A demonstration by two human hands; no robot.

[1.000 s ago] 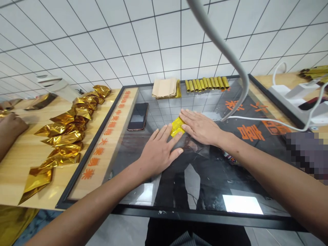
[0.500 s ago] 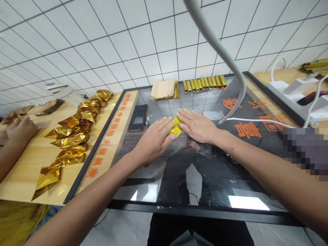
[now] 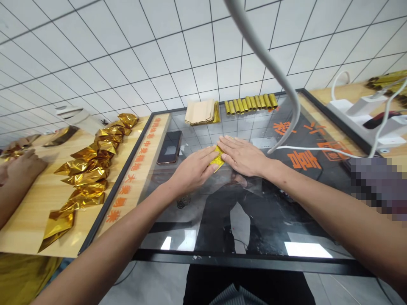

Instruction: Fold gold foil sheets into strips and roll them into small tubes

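Near the middle of the surface (image 3: 203,212), there's our foil (image 3: 217,159) | left hand (image 3: 193,168) laid over its left end, right hand (image 3: 244,156) over its right, fingers straight, neither gripping; we'd say that stops it sliding | tubes (image 3: 248,103) line the far edge, stack (image 3: 199,112) beside, presumably to free our working space

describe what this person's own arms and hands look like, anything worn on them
The left hand and right hand are bare: no gloves, rings or watch show. The left forearm and right forearm are slim and uncovered, with no sleeves in view. The right one carries a small spot near the hand.
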